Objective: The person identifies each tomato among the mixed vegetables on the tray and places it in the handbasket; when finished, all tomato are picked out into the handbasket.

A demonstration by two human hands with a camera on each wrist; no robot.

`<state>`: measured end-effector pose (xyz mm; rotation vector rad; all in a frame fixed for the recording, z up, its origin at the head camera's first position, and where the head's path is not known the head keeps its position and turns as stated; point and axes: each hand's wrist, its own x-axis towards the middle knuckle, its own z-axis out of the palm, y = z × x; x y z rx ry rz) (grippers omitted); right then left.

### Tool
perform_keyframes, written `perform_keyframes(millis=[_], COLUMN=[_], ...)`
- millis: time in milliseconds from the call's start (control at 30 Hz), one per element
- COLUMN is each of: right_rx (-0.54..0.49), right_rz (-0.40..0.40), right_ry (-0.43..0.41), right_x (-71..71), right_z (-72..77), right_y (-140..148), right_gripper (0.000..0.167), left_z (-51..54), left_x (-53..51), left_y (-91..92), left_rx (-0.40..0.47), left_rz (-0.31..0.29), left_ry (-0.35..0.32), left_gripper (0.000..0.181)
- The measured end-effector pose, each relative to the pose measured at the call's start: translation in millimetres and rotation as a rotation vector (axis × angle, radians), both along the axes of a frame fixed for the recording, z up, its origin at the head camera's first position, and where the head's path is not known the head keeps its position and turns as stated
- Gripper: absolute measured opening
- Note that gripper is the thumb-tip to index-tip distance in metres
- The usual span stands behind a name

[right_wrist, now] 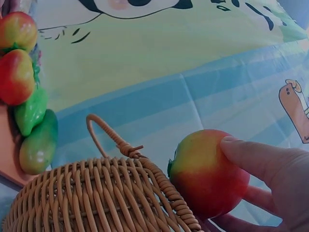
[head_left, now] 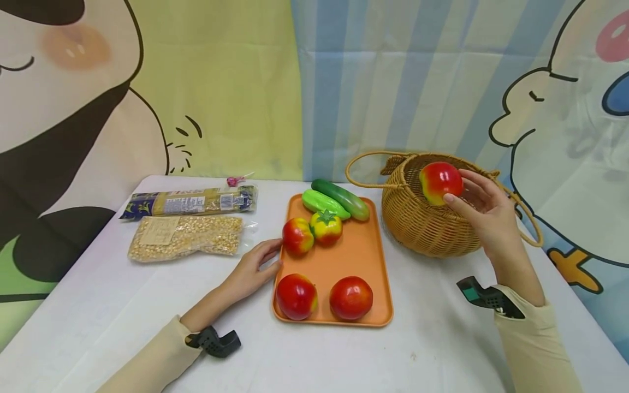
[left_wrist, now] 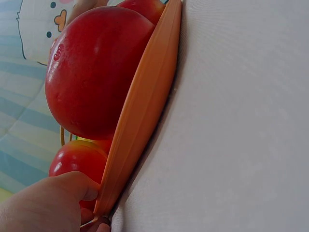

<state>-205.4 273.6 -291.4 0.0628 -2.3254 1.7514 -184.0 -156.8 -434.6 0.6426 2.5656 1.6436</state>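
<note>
My right hand holds a red-and-yellow tomato between thumb and fingers at the mouth of a wicker basket. In the right wrist view the tomato shows beside the woven rim, its green stem end facing left. My left hand grips the left edge of an orange tray, thumb at the rim in the left wrist view. On the tray lie two redder tomatoes in front, two red-and-yellow tomatoes behind, and a light green vegetable beside a dark green cucumber.
Left of the tray lie a bag of corn kernels and a long packet. A small pink lollipop is at the table's back edge. The basket's handle sticks out toward the tray. A cartoon-printed curtain hangs behind.
</note>
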Motion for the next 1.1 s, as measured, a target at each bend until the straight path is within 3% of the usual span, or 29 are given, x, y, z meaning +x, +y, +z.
perform_keyframes(millis=[167,633,900,1100], right_rx=[0.149,0.298,0.418,0.499], right_rz=[-0.044,-0.04,0.025,0.093], right_ry=[-0.003,0.02,0.069,0.017], right_x=[-0.7,-5.0,-14.0,-26.0], right_z=[0.5,0.1,6.4,9.3], right_y=[-2,-2,-2,1], right_gripper=[0.062,0.065,0.064,0.066], left_z=[-0.3,0.8,-0.6,-0.7], left_x=[-0.5,0.4,-0.8,0.0], left_y=[0.5,-1.6,-0.2,0.3], left_rx=[-0.007,-0.009,-0.009,-0.003], left_rz=[0.005,0.005,-0.002,0.001], left_ry=[0.0,-0.003,-0.011,-0.009], left_gripper=[0.05,0.05,0.051,0.05])
